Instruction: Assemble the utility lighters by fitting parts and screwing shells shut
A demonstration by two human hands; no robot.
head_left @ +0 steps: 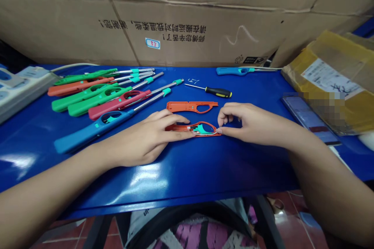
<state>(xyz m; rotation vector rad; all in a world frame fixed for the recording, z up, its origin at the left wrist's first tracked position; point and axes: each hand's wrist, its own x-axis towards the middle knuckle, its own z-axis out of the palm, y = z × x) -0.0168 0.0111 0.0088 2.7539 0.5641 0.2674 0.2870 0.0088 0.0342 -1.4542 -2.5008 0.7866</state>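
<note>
An open orange half-shell of a stick lighter (216, 134) lies on the blue table, with a teal trigger (201, 129) and a thin white wire (209, 134) inside it. My left hand (146, 138) holds its left part, fingers laid along both sides and covering that end. At the right tip, my right hand (233, 122) has its thumb on the shell's end and its other fingers curled. Whether the wire is also pinched there is too small to tell. Just behind lies the matching orange half-shell (182, 106).
Assembled stick lighters (119, 101) in several colours lie at left, beside a power strip (27, 85). Behind the shells are a screwdriver (217, 92) and small white bits (193, 81). A blue lighter (233, 71), a phone (309, 118) and a taped package (333, 74) stand right, before a large carton (175, 15).
</note>
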